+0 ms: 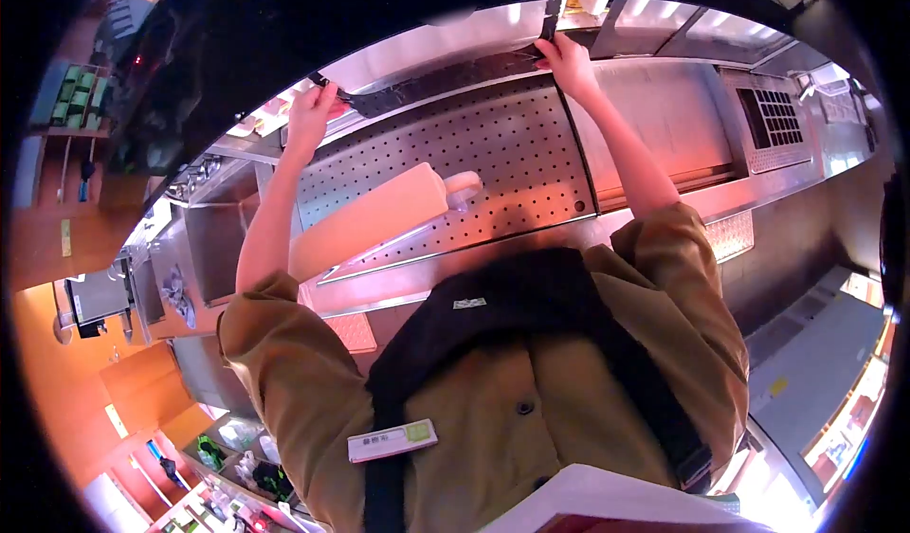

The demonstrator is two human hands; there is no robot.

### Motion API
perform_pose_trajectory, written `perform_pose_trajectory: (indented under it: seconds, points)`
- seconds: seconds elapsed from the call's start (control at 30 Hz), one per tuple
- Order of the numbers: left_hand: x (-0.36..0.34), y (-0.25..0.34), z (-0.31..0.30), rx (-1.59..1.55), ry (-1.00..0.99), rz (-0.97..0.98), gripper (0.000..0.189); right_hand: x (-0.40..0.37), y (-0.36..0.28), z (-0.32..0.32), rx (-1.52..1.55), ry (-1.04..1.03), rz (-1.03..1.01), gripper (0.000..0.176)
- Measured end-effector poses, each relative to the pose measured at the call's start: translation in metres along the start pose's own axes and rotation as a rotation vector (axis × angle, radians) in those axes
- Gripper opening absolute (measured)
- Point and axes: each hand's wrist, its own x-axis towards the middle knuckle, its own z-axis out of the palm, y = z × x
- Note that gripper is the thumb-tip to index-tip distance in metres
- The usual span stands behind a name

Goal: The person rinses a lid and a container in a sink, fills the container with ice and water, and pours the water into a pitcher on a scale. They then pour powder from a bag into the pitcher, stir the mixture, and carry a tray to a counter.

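Both of my arms reach to the far side of a steel counter. My left hand (311,116) is closed, with its fingers pinched at the left end of a long dark strip (445,80). At the strip's other end, my right hand (567,64) is also closed, its fingertips against a narrow black piece (550,21). Behind the strip is a pale, shiny surface (436,45). Below it lies a perforated steel panel (512,144). A long pale container (370,220) with a rounded handle rests there at a slant, nearer my left arm.
Right of the perforated panel is a recessed steel basin (654,107), then a dark grate (782,118). A crumpled clear bag (177,296) lies at the left. Shelves with several green items (81,97) stand far left. A large dark overhang (237,31) fills the top left.
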Motion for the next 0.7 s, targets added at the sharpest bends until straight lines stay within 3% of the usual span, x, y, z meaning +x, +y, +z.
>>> perform_pose_trajectory:
  seconds: [0.37, 0.47, 0.7]
  points:
    - [-0.001, 0.007, 0.005, 0.022, 0.040, 0.030, 0.030, 0.000, -0.010, -0.002, -0.041, 0.019, -0.032, 0.037]
    - [-0.003, 0.012, 0.003, 0.150, 0.012, 0.019, 0.030, 0.003, -0.007, -0.003, -0.060, -0.004, 0.001, 0.037]
    - [0.013, -0.023, -0.003, 0.110, -0.011, 0.077, 0.033, 0.007, 0.007, 0.005, -0.091, -0.031, 0.036, 0.036]
